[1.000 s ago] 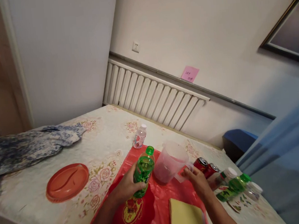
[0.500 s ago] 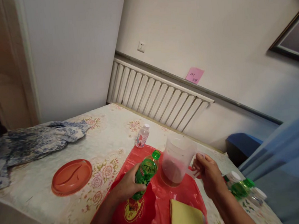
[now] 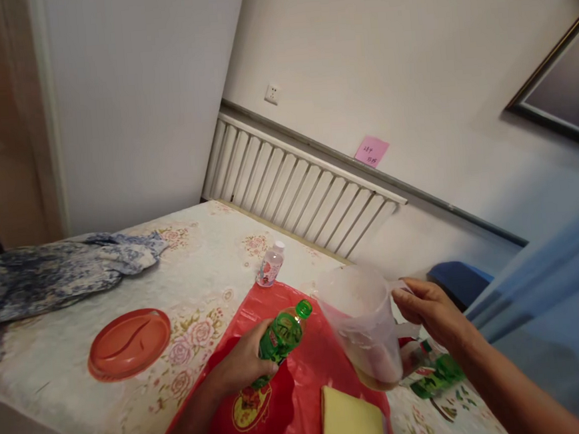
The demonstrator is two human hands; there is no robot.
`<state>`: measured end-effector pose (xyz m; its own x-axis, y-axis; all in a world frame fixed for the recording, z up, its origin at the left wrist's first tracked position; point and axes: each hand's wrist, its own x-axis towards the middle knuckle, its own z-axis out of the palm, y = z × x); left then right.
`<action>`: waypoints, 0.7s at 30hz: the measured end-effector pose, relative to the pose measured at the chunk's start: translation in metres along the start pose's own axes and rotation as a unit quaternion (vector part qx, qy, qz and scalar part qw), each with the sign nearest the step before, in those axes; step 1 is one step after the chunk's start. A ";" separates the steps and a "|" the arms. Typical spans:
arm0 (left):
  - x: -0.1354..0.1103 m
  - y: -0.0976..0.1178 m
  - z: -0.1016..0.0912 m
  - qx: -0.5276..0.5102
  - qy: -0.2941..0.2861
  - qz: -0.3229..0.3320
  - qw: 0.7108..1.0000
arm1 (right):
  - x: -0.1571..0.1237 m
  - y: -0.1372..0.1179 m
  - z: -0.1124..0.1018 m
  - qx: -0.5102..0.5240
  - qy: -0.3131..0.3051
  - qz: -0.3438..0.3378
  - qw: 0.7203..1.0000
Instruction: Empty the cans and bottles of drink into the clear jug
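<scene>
My left hand (image 3: 248, 364) is wrapped round a green plastic bottle (image 3: 285, 338), which leans to the right above a red plastic sheet (image 3: 313, 359). My right hand (image 3: 429, 306) grips the handle of a clear plastic pitcher (image 3: 361, 325). The pitcher tilts with its mouth to the upper left, near the bottle's neck but apart from it. Some liquid shows low in the pitcher. Under the left forearm lies a dark red piece (image 3: 280, 415) with a yellow printed picture. A folded yellow cloth (image 3: 353, 419) rests on the sheet.
A small white-capped bottle (image 3: 270, 265) stands behind the red sheet. An orange-red lid (image 3: 129, 343) lies on the flowered tablecloth (image 3: 189, 248) at left, near a blue-and-white cloth (image 3: 68, 271). More bottles (image 3: 435, 376) stand at right, partly hidden. A radiator (image 3: 291, 183) lines the wall.
The pitcher has moved right and tipped toward the green bottle, its base swinging out to the right with my right hand. The green bottle leans slightly more; my left hand keeps its hold.
</scene>
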<state>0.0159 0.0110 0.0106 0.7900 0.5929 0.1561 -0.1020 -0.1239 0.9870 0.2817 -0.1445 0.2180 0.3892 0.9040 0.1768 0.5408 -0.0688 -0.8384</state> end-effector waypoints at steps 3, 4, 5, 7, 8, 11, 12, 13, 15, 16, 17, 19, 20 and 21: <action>0.000 0.001 0.000 0.013 0.000 0.005 1.000 | 0.001 -0.005 -0.004 -0.027 -0.030 0.009 0.999; 0.000 0.001 0.000 0.016 0.002 0.007 1.000 | 0.002 -0.006 -0.005 -0.034 -0.039 0.010 0.999; 0.000 0.002 0.000 0.017 0.003 0.009 1.000 | 0.003 -0.008 -0.005 -0.042 -0.047 0.011 0.998; 0.000 0.002 0.001 0.017 0.006 0.008 1.000 | 0.006 -0.012 -0.006 -0.053 -0.059 0.011 0.997; -0.001 0.002 0.001 0.015 0.006 0.006 1.000 | 0.007 -0.014 -0.005 -0.057 -0.064 0.012 0.996; -0.001 0.001 0.001 0.012 0.005 -0.005 1.000 | 0.009 -0.025 -0.003 -0.061 -0.082 0.023 0.994; 0.000 0.000 0.001 0.014 0.005 -0.006 1.000 | 0.010 -0.029 -0.002 -0.064 -0.088 0.024 0.994; 0.000 0.000 0.001 0.016 0.005 -0.005 1.000 | 0.011 -0.033 -0.002 -0.070 -0.093 0.023 0.993; 0.001 -0.001 0.002 0.021 0.006 0.000 1.000 | 0.012 -0.041 -0.001 -0.086 -0.099 0.018 0.991; 0.001 -0.001 0.002 0.022 0.005 0.001 1.000 | 0.013 -0.044 -0.001 -0.094 -0.100 0.014 0.990; 0.001 -0.002 0.002 0.022 0.005 0.002 1.000 | 0.013 -0.047 0.000 -0.102 -0.101 0.011 0.990; 0.001 -0.002 0.002 0.019 0.004 0.007 1.000 | 0.014 -0.051 0.000 -0.113 -0.102 0.007 0.988; 0.001 -0.002 0.002 0.017 0.003 0.009 1.000 | 0.015 -0.053 0.000 -0.117 -0.102 0.005 0.988; 0.001 -0.002 0.002 0.015 0.002 0.011 1.000 | 0.016 -0.055 0.000 -0.121 -0.103 0.003 0.987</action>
<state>0.0178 0.0106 0.0088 0.7851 0.5935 0.1771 -0.1006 -0.1599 0.9820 0.2582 -0.1266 0.2671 0.2467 0.9682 0.0419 0.7114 -0.1515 -0.6863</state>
